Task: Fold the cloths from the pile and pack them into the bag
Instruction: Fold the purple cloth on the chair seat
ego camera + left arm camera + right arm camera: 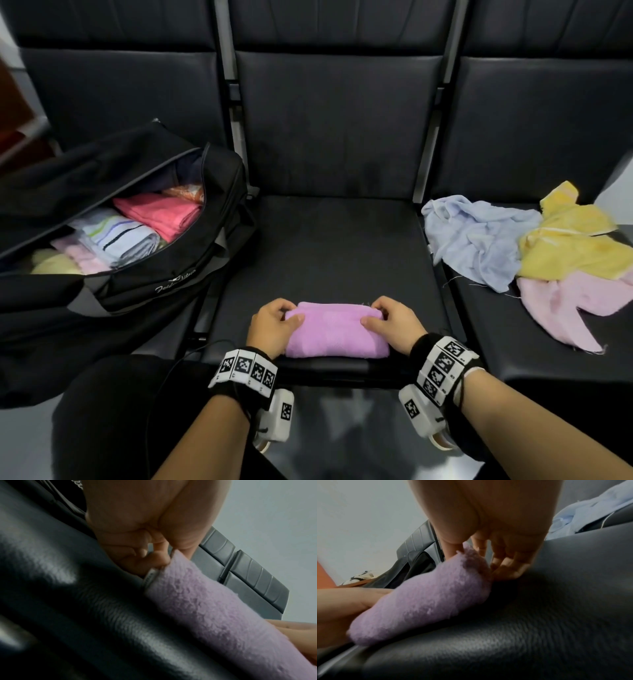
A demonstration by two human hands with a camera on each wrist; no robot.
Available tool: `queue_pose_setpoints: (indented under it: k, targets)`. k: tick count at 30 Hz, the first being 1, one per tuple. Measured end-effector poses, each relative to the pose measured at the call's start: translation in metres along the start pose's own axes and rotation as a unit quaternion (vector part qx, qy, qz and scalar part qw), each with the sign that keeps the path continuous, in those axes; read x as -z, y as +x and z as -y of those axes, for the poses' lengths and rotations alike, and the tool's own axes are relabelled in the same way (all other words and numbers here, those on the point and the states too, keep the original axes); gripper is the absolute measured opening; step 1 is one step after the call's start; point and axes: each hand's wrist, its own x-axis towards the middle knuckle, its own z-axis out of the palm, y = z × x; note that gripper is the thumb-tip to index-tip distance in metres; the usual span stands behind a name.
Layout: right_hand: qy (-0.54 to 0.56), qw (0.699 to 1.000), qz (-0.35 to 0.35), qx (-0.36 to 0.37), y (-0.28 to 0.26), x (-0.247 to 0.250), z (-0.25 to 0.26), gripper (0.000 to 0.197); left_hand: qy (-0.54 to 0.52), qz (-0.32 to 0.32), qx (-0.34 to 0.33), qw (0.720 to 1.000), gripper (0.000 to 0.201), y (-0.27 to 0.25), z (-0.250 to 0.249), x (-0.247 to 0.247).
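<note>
A: Hands? Left hand [270, 320] and right hand [390, 318] pinch the purple cloth [337, 332] at 6 o'clock, keeping folds together on the seat [329, 240].
B: Bag [144, 219] open at 9, pile [534, 246] at 3.
</note>
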Motion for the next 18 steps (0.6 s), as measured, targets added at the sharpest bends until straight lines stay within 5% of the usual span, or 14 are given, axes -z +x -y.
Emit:
queue_pose_setpoints:
  k: [7,11,13,18]
  targets:
    - [0.058,0.991,0.004,0.125,-0.017,0.028,0.035,0.023,0.056,-0.015,-0.030,0.998,0.027,-0.007,-0.018,0.006]
    - [0.002,0.971,0.014,0.240,-0.028,0.038,0.066,0.025,0.026,0.110,-0.175,0.978,0.069,-0.023,-0.051,0.011]
    - [-0.034,0.960,0.023,0.277,-0.033,0.041,0.080,0.027,0.044,0.169,-0.197,0.965,0.081,-0.032,-0.066,0.012]
    - [-0.063,0.945,0.027,0.321,-0.040,0.054,0.111,0.027,0.040,0.191,-0.186,0.963,0.061,-0.045,-0.084,0.018]
